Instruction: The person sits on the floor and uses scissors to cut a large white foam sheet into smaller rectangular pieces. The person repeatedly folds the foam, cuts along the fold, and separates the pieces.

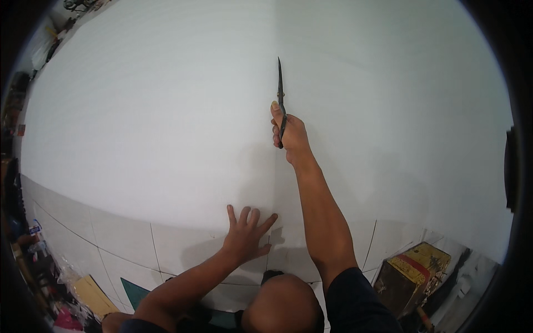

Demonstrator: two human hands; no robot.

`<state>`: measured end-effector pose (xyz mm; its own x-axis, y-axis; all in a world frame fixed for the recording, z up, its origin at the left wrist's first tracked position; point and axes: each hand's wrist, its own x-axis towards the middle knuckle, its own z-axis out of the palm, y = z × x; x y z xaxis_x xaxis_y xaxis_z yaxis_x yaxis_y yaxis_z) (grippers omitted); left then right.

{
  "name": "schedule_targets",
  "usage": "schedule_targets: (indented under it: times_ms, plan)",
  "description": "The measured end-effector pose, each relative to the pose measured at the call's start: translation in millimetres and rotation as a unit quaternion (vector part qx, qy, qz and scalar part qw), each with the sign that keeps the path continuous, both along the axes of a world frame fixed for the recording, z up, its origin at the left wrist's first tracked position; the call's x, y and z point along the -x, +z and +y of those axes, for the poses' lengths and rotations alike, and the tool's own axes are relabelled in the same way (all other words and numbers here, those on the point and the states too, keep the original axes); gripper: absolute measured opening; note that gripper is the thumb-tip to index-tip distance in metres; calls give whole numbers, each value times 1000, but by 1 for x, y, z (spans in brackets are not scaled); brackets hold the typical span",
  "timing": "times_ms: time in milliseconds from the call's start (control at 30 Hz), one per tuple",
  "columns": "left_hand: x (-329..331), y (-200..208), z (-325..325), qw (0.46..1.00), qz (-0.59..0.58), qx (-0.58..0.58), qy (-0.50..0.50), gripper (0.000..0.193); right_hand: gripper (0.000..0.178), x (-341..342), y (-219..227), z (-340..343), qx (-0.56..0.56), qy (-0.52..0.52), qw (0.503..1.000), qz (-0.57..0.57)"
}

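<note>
Here's the sheet [139, 122], spread before me, the tiled floor [122, 233] at its near edge. My left hand [244, 236] is right at that edge; my right hand [293, 133] lies farther ahead, scissors [280, 83] in it, pointing away. Nearer, to my right, a box [408, 275]; clutter [41, 261] along my left.

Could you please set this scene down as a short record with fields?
Right hand: the right hand grips dark scissors
Scissors: held over the white sheet, tips pointing away from the person
Left hand: the left hand, fingers spread, at the sheet's near edge
Main surface: large white sheet, brighter to the left of the scissors than to the right
Floor: pale tiled floor along the near side
Lower right: worn yellow box with a red band
Lower left: flat tan piece, material unclear
</note>
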<state>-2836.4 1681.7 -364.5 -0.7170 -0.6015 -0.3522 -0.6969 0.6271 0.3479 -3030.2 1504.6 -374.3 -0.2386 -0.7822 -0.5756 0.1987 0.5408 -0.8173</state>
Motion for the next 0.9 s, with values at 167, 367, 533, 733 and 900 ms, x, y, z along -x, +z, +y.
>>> schedule_targets:
  times_ms: [167, 367, 533, 733, 900]
  plan:
    - [7, 4, 0, 1000, -4, -2, -13, 84, 55, 25, 17, -68, 6, -28, 999, -45]
    - [10, 20, -8, 1000, -4, -2, 8, 84, 54, 32, 1, -95, 34, 1, 999, -9]
    - [59, 33, -124, 973, 86, 86, 195, 96, 53, 47, -1, -94, 19, -7, 1000, -16]
    - [80, -23, -221, 941, 6, 219, 259, 100, 52, 37, -21, -102, 34, -13, 999, -8]
    - [84, -22, -223, 950, 5, 167, 264, 102, 49, 30, -28, -94, 37, -24, 999, 0]
